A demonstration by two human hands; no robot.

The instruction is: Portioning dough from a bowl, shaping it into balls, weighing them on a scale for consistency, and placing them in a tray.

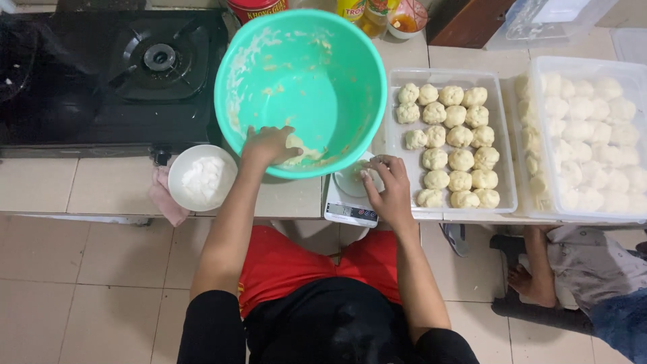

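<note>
tiled counter (94, 185), green bowl (317, 74), scale (350, 205), trays (502, 182)

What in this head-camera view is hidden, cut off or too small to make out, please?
- Dough under the left hand in the green bowl: fingers cover it.
- Scale platform: hidden by bowl and right hand; display too small.
- Right-hand tub of dough balls: cut by the frame edge.
- Jars at the top: cropped.

On the bench (101, 185), the mixing bowl (300, 91) sits between the gas stove (111, 74) on its left and the tray of dough balls (450, 145) on its right; the kitchen scale (350, 202) lies before the bowl, the flour bowl (201, 177) before the stove.
</note>
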